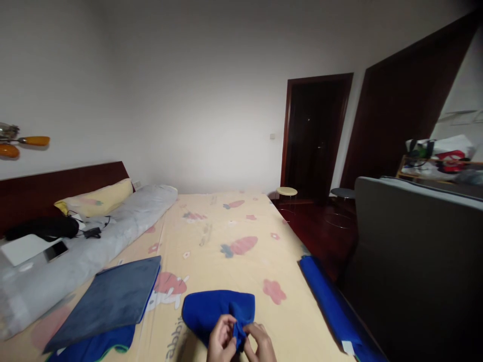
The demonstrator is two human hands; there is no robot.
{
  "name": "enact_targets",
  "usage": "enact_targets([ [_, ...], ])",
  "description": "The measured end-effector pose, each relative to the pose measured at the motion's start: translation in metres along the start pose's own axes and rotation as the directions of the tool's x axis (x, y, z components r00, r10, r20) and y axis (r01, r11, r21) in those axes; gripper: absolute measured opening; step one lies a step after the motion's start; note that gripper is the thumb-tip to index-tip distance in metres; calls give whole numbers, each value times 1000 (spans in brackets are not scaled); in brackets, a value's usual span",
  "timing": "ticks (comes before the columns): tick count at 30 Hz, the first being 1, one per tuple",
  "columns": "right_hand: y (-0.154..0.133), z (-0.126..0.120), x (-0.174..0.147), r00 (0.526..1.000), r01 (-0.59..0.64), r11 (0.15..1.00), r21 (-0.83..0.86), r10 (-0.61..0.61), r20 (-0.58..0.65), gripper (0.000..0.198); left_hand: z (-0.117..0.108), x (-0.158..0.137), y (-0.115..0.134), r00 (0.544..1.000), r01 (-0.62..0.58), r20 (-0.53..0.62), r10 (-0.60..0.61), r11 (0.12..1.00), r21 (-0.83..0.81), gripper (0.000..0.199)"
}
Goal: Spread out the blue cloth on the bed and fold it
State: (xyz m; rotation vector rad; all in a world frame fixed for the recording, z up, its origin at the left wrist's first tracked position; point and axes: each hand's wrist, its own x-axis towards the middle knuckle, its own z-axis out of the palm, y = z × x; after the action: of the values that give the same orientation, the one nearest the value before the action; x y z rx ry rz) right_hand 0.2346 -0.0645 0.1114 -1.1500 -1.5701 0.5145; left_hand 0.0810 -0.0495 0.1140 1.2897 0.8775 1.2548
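Observation:
A bright blue cloth [215, 310] lies folded on the yellow patterned bed sheet [226, 226] near the bed's front edge. My left hand [221, 342] and my right hand [260, 343] meet at the cloth's near edge. Both pinch a small bunched fold of it between the fingers. The lower parts of both hands are cut off by the frame's bottom edge.
A grey-blue towel [109, 299] lies over another blue cloth at the left. A rolled blue cloth [332, 304] runs along the bed's right edge. A grey bolster [86, 251] carries a phone [56, 250]. A dark grey panel [415, 261] stands right; two stools [287, 191] stand by the doorway.

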Motion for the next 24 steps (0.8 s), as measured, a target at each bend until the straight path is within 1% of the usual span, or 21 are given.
enact_targets([
  [2, -10, 1, 4, 991, -134, 989, 64, 135, -15, 26, 5, -3, -1, 999, -7, -37, 5, 998, -60, 41],
  [3, -14, 1, 6, 981, -194, 976, 102, 195, -7, 28, 8, -3, -2, 997, -9, -76, 3, 996, -85, 44],
  [4, -18, 2, 7, 970, -242, 961, 134, 243, 13, 30, 9, -4, -3, 992, -1, -128, -12, 995, -100, 47],
  [6, -24, 2, 10, 954, -301, 938, 172, 294, 63, 33, 11, -3, -2, 975, 58, -210, -72, 995, -76, 50],
  [7, -27, 2, 11, 950, -311, 933, 181, 300, 87, 33, 10, -2, -1, 972, 91, -216, -97, 995, -36, 47],
  [9, -33, 0, 15, 946, -317, 929, 193, 295, 136, 30, 7, 0, 1, 985, 109, -142, -98, 992, 71, 36],
  [11, -38, -4, 20, 945, -319, 921, 224, 293, 143, 29, 4, 3, 1, 998, 56, -45, -49, 984, 167, 22],
  [12, -40, -8, 23, 945, -324, 913, 249, 300, 132, 29, 3, 4, 0, 999, 32, -28, -26, 977, 212, 17],
  [13, -42, -11, 26, 944, -331, 901, 281, 310, 118, 29, 1, 5, -3, 999, 15, -39, -5, 963, 270, 14],
  [15, -46, -18, 30, 937, -348, 871, 347, 329, 115, 29, -3, 5, -12, 991, 1, -123, 57, 905, 426, 16],
  [16, -48, -20, 32, 933, -359, 854, 377, 331, 140, 28, -5, 6, -18, 980, 9, -174, 93, 861, 509, 16],
  [18, -52, -23, 31, 915, -396, 823, 407, 317, 249, 23, -13, 5, -29, 961, 54, -245, 131, 776, 629, 17],
  [19, -54, -23, 29, 897, -421, 815, 399, 308, 319, 21, -17, 5, -35, 960, 86, -256, 113, 752, 653, 17],
  [21, -58, -23, 25, 844, -474, 810, 346, 307, 439, 17, -26, 4, -44, 954, 162, -297, 48, 749, 642, 19],
  [22, -59, -23, 23, 820, -493, 811, 315, 312, 480, 16, -30, 4, -46, 942, 202, -336, 25, 755, 624, 23],
  [23, -59, -24, 21, 803, -504, 813, 292, 317, 504, 16, -35, 4, -47, 920, 244, -391, 15, 758, 604, 27],
  [24, -58, -25, 20, 796, -508, 814, 280, 320, 513, 16, -39, 5, -47, 900, 275, -436, 17, 755, 595, 31],
])
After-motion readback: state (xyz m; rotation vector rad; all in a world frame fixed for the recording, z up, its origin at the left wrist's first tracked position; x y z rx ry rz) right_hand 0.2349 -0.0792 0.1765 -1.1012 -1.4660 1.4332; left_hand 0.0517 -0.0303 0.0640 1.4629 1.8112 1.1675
